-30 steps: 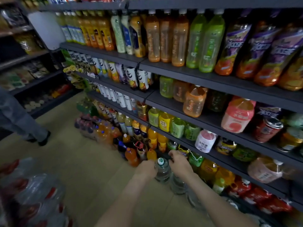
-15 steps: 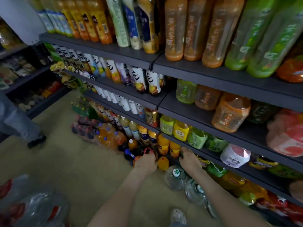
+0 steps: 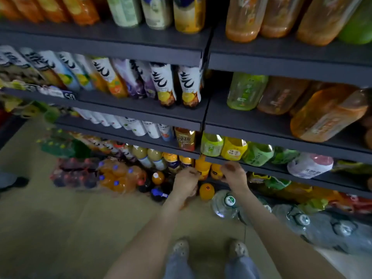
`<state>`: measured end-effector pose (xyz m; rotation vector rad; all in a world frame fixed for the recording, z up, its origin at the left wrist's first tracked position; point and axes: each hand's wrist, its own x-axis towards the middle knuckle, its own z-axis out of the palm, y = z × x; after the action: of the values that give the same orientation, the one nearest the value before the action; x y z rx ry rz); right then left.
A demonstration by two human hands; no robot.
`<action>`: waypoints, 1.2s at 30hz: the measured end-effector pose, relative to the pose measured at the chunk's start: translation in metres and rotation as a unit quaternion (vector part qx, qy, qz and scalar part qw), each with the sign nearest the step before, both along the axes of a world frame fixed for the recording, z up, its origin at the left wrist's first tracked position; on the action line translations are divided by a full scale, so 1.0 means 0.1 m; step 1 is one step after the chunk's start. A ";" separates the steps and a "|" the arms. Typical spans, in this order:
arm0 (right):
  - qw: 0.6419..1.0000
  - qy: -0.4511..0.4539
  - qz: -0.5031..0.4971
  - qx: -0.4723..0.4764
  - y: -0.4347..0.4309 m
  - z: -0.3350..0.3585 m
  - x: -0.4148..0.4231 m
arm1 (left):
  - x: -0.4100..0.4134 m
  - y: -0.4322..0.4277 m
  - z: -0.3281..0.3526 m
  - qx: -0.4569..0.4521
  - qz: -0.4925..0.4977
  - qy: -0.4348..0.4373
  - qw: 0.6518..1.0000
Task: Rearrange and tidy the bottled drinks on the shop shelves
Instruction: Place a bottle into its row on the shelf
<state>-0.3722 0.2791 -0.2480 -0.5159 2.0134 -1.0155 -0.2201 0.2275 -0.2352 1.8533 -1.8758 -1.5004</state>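
Dark grey shelves (image 3: 141, 63) of bottled drinks filled the view, above a beige floor (image 3: 60, 228). At far left, wrapped packs (image 3: 118, 176) of cola and orange soda sat on the floor against the bottom shelf. The left hand (image 3: 186, 181) had come up from the water bottle (image 3: 226, 202) it was at a second before and now reached the low shelf, its fingers curled just beside the orange bottles (image 3: 202, 168). Blur hid whether it gripped one. The orange bottles stood at the shelf's front edge, between the two hands. The right hand (image 3: 233, 175) had risen too and was touching the right orange bottle, fingers bent; a firm hold could not be told. The water bottle stood alone on the floor, below and near the right wrist. The water bottle seemed done with, and straightening the orange row looked like the step in hand.
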 end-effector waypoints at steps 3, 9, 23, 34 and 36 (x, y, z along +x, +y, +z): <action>0.956 -0.246 -0.133 -0.091 -0.13 0.06 0.08 | -0.05 -0.14 -0.01 0.091 0.127 0.146 0.977; 0.942 -0.251 -0.175 -0.138 -0.44 -0.38 -0.08 | -0.25 -0.47 -0.49 0.096 0.129 0.228 0.960; 0.779 0.505 -0.100 -0.357 -0.72 -1.84 -0.60 | -1.12 -0.84 -1.97 -0.459 0.009 0.208 0.864; 0.720 0.524 -0.137 -0.434 -0.85 -2.57 -0.69 | -1.34 -1.12 -2.45 -0.486 0.057 0.280 0.826; 0.721 0.520 -0.137 -0.438 -0.81 -2.53 -0.73 | -1.33 -1.15 -2.41 -0.485 0.055 0.279 0.827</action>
<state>-0.4448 0.1978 -0.5014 -1.6190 2.4307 -2.2471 -0.3533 0.1130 -0.4765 0.8907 -1.6675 -0.6577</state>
